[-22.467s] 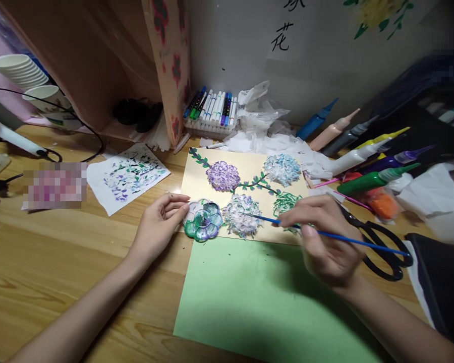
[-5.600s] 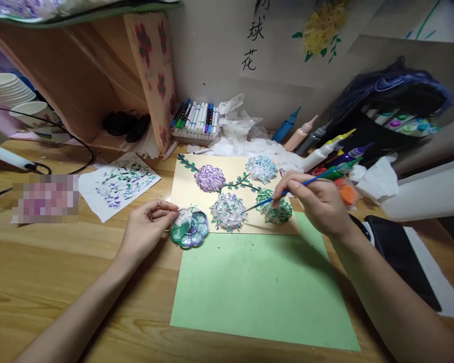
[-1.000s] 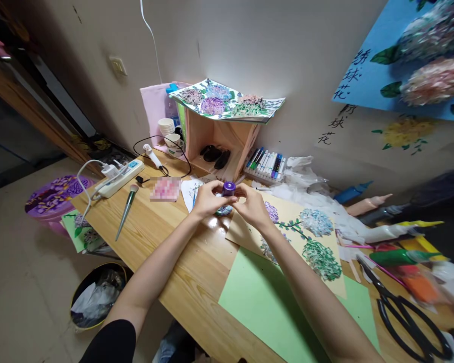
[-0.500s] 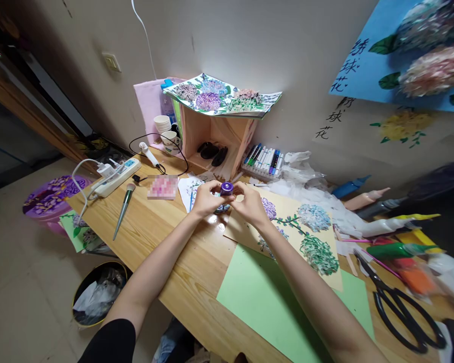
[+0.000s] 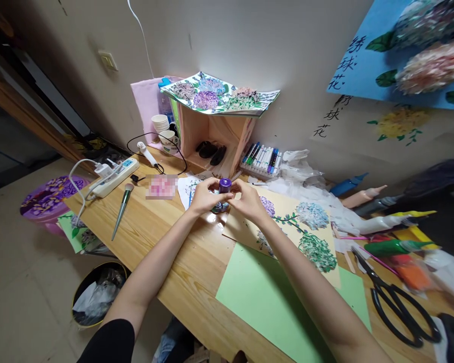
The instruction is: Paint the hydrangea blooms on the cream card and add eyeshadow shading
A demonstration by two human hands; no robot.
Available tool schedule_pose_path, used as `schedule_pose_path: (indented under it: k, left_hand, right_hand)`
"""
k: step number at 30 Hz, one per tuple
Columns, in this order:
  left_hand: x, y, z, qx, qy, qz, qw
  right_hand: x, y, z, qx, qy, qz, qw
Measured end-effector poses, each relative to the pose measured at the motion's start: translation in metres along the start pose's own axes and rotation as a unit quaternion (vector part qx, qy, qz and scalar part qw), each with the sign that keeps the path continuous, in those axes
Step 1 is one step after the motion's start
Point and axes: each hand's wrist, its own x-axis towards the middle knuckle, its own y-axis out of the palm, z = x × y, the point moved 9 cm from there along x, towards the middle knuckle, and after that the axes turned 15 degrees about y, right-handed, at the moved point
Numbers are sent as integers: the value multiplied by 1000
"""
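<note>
Purple bottle [image 5: 225,185] is showing near the centre of the frame — fingers of the left hand [image 5: 205,197] and right hand [image 5: 248,202] are gripping it, the palette [image 5: 220,207] peeking out just below.

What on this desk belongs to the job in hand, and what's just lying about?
Seemingly part of the job:
purple bottle, held
paint palette beneath it
flower picture

Seemingly just lying about:
makeup brush
power strip
paper cups
scissors
</note>
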Motion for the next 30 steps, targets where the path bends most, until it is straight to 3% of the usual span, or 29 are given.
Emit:
schedule_pose_path:
  k: [16,30]
  left_hand:
    - [-1,1,-4,57,6,2,998]
    - [-3,4,0,38,5,-12,999]
  right_hand:
    - [-2,2,-4,40,-2,-17,999]
    - [-1,2,-8,46,2,-16,999]
